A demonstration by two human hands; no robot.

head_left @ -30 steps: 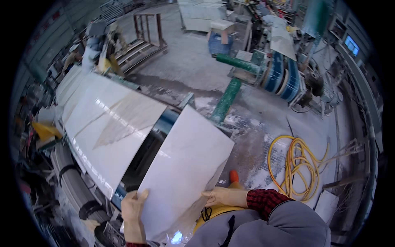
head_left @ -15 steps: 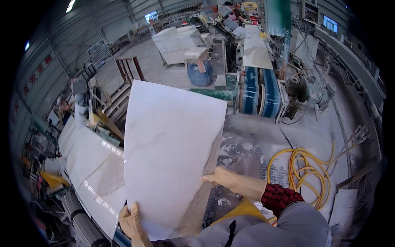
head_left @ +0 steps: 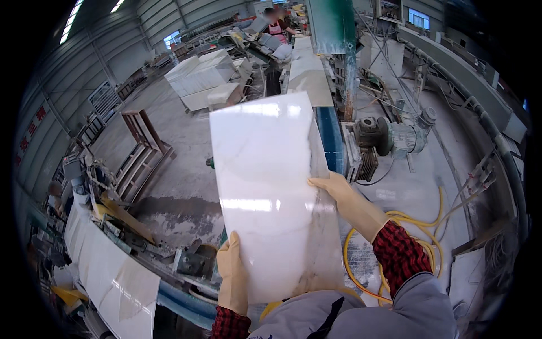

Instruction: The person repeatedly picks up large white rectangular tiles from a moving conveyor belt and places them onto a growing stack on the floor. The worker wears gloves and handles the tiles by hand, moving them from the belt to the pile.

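Observation:
Between my two hands I hold a white polished stone slab [head_left: 262, 186] with a rough greyish strip along its right side. My left hand [head_left: 231, 274], in a cream rubber glove, grips the slab's lower left edge. On the right edge, higher up, my right hand [head_left: 333, 192] in a matching glove has its thumb over the face; its other fingers are hidden behind. The slab is tilted in front of me, its far end overlapping a blue belt conveyor [head_left: 329, 133]. Another stone slab [head_left: 309, 73] lies farther along that belt.
At left, stone slabs [head_left: 116, 271] lie on a second conveyor [head_left: 183, 302]. A motor [head_left: 403, 138] sits right of the belt. A yellow hose [head_left: 353, 263] coils on the floor. Stacked stone blocks [head_left: 200, 76] and a metal rack [head_left: 141, 147] stand beyond. A person [head_left: 276, 25] is at the far end.
I have turned rightward, carrying the slab away from the left conveyor toward the blue belt ahead. Both hands keep their hold, and a person at the far end is more visible.

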